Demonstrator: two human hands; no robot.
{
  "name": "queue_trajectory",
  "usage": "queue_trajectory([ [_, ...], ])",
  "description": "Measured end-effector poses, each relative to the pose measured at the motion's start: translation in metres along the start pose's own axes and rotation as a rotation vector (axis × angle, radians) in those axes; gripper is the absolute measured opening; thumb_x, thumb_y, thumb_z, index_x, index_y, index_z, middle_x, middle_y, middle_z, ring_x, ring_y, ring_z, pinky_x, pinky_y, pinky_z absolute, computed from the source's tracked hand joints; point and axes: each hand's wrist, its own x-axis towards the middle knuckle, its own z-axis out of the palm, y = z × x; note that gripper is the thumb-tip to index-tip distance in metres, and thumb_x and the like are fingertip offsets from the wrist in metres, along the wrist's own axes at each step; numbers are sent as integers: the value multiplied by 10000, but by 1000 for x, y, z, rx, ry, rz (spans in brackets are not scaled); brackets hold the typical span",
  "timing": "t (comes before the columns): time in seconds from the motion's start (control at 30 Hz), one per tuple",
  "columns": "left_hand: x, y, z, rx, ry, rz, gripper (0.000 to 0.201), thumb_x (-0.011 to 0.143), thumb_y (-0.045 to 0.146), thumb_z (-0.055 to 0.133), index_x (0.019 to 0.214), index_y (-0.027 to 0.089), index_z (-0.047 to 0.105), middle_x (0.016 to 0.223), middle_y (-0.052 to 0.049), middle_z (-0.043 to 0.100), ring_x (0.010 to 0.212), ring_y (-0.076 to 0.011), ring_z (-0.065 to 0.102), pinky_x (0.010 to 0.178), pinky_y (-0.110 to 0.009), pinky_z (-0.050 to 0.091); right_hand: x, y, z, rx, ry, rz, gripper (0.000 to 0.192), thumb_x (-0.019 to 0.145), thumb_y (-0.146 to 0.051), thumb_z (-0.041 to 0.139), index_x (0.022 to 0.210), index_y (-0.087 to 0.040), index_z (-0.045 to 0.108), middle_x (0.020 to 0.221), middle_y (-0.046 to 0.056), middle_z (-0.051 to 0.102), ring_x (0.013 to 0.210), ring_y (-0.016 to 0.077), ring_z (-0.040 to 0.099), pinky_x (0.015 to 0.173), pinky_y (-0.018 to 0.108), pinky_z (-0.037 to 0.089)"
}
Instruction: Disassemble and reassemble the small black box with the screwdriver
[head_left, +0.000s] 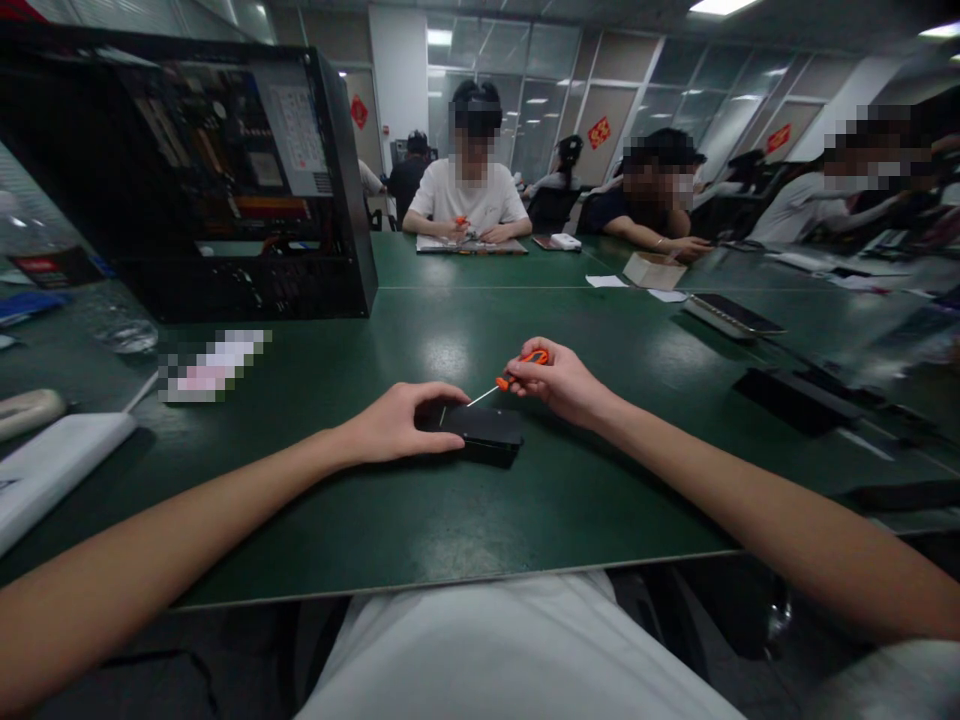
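A flat black rectangular box-like device (491, 427) lies on the green table (420, 530) in front of me. My left hand (401, 422) grips its left end, thumb along the near side and fingers over the far side. In my right hand (555, 380) is a screwdriver (534, 357) with an orange and dark handle, pinched between thumb and fingers. Its thin metal shaft slants down to the left, and the tip is at the device's far edge by my left fingertips. Whether the tip sits in a screw is too small to tell.
An open computer case (345, 200) stands at the back left. A white box-shaped device (67, 465) with a cable is at left. On the right lie a phone (739, 313), a black object (795, 400) and a small cardboard box (654, 270). A person (469, 195) works opposite.
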Motion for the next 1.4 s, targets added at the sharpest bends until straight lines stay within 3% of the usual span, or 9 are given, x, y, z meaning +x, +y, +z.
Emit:
queue_trajectory([
  [0.17,0,-8,-7,-140,-25,-67,488,783,438,811,1155,132,729,913,-36,734,796,-192,665,699,-263,496,-12,-17,-11,-687,-347,-280,327,825,-401,767,750,-180,539,784,10,666,660,96,566,616,237,436],
  [0.27,2,-7,-4,-135,3,-70,503,772,440,816,1157,125,740,821,-15,707,722,-168,629,651,-245,467,-17,-26,-16,-933,-405,-457,239,902,-400,683,923,-165,642,735,-9,636,621,87,522,599,230,396],
  [0.33,1,-6,-2,-125,15,-72,509,767,442,819,1154,119,747,786,-8,693,691,-158,610,628,-238,454,-17,-30,-20,-996,-424,-505,296,933,-385,639,1108,-150,678,749,-2,666,613,92,542,606,230,406],
  [0.4,1,-5,-1,-118,29,-72,509,766,443,820,1149,115,754,782,-10,694,684,-157,608,623,-236,454,-16,-34,-24,-1033,-443,-519,309,951,-369,604,1132,-141,709,796,27,717,638,106,588,633,237,434],
  [0.5,0,-5,-1,-121,43,-66,501,773,444,816,1150,120,758,832,-28,724,723,-173,642,656,-247,483,-16,-37,-26,-1052,-440,-530,278,955,-356,576,989,-155,766,876,66,769,715,144,659,677,259,470],
  [0.73,0,-5,1,-114,130,-70,485,785,424,808,1161,123,752,942,-58,770,794,-199,693,721,-268,542,-17,-36,-21,-1010,-333,-545,230,919,-374,619,952,-241,803,900,56,792,766,204,705,719,322,506],
  [1.03,0,-7,4,-60,134,-58,507,789,435,809,1182,120,751,940,-59,777,789,-200,701,711,-262,543,-12,-25,-22,-1037,-301,-583,256,957,-378,584,1008,-226,784,952,69,787,838,214,715,784,337,522],
  [1.4,0,-4,6,52,171,16,445,835,455,766,1157,149,760,987,-50,787,846,-208,718,786,-267,543,-6,0,-13,-932,-409,-432,385,1033,-411,449,1160,-206,749,1107,74,769,992,214,705,896,332,519],
])
